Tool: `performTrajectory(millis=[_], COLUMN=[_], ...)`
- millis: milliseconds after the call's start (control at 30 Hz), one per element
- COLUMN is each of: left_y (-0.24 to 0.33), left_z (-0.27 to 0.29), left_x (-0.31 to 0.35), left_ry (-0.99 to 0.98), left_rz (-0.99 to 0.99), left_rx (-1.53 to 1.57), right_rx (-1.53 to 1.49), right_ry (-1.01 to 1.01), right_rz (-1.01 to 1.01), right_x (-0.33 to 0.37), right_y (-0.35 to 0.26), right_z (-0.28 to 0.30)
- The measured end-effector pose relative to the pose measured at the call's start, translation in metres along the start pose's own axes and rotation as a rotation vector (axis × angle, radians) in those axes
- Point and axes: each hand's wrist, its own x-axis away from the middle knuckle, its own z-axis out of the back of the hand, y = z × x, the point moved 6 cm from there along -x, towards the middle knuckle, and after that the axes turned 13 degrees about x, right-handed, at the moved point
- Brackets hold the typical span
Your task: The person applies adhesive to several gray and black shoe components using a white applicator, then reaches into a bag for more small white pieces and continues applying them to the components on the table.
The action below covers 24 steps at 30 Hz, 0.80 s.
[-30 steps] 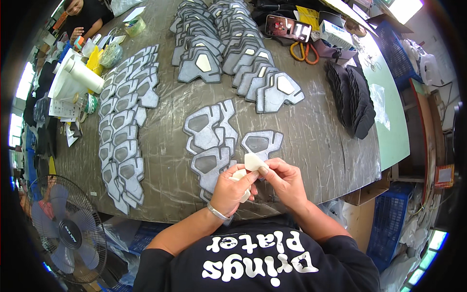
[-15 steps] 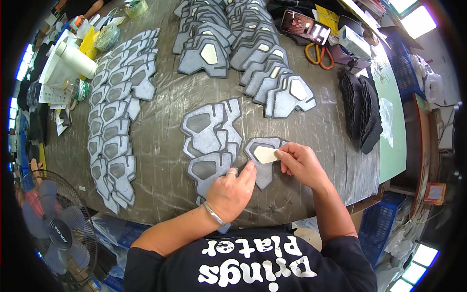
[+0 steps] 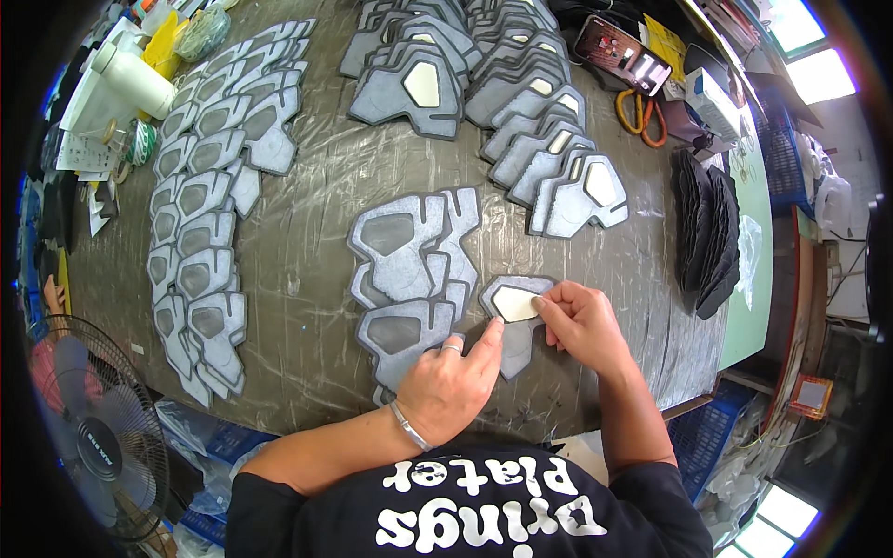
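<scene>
While the left hand (image 3: 453,379) presses its forefinger onto the cream patch (image 3: 514,302), the right hand (image 3: 584,321) pinches the patch's right edge; patch sits on a grey foam piece (image 3: 513,325) on the table (image 3: 316,195), beside a foam stack (image 3: 409,270).

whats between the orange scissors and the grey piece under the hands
In the head view, a fanned stack of grey pieces with cream inserts lies between the orange scissors and the grey piece.

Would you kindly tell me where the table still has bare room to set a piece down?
Bare table runs between the left column of grey pieces and the centre stack. Crowded: the top rows and around both hands.
</scene>
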Motion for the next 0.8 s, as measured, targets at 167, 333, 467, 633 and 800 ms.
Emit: performTrajectory(millis=[167, 333, 467, 633, 800], left_y=[0.0, 0.0, -0.001, -0.001, -0.001], left_z=[-0.001, -0.003, -0.006, -0.006, -0.005], left_x=[-0.003, -0.006, -0.006, -0.008, -0.009], left_ry=[-0.019, -0.04, -0.07, -0.119, -0.125], left_rz=[0.015, 0.032, 0.029, 0.042, 0.036], left_rx=[-0.006, 0.008, 0.013, 0.046, 0.035], right_rx=[-0.014, -0.034, -0.071, -0.045, 0.183], right_ry=[0.024, 0.034, 0.036, 0.051, 0.136], right_rz=[-0.027, -0.024, -0.018, -0.005, 0.006], right_x=[-0.001, -0.001, -0.002, -0.005, -0.001], right_y=[0.0, 0.001, 0.004, 0.005, -0.001], right_z=[0.0, 0.0, -0.002, 0.0, 0.007])
